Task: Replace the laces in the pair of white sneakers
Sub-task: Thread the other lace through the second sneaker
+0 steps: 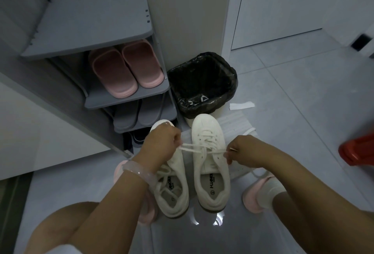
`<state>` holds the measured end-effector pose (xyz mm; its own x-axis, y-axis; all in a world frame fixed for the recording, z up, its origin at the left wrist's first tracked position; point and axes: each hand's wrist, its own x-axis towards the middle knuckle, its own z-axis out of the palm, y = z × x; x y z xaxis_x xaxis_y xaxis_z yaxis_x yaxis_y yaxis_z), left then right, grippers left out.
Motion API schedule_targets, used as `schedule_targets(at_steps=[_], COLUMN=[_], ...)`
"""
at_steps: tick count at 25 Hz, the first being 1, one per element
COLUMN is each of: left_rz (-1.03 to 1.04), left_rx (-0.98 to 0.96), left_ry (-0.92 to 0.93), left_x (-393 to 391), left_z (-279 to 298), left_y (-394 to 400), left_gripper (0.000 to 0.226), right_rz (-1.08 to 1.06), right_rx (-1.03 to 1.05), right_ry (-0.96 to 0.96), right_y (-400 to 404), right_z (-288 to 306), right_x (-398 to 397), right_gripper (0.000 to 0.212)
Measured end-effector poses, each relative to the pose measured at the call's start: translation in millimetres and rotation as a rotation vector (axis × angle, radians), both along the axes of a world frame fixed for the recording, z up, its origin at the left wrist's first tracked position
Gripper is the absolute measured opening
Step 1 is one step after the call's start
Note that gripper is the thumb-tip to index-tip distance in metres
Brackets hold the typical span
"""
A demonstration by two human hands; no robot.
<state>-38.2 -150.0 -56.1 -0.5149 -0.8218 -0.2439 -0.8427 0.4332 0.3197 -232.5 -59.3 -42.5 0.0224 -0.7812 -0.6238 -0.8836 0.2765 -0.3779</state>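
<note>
The left white leather sneaker (172, 175) stands on the floor, laced but loose and untied. The left hand (159, 144) and right hand (245, 150) each pinch a white lace end (194, 148), drawn taut across the right white sneaker (210, 156). Judged remaining: tightening and tying both.

Left hand (159, 142) at ten o'clock, fingers curled, pinching a lace end (187, 148), right hand (245, 148) at two o'clock pinching the other end, forearms reaching forward
</note>
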Motion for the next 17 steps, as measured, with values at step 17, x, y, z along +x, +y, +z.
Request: schedule_targets(at_steps=[17], left_rz=[-0.054], left_rx=[0.293], left_ry=[-0.009], left_x=[-26.2], left_z=[-11.8], left_y=[46.2], left_gripper=[0.042], right_rz=[-0.412], right_rx=[-0.032], right_ry=[-0.347], right_y=[-0.2], right_z=[25.9], right_x=[-1.8], right_gripper=[0.03])
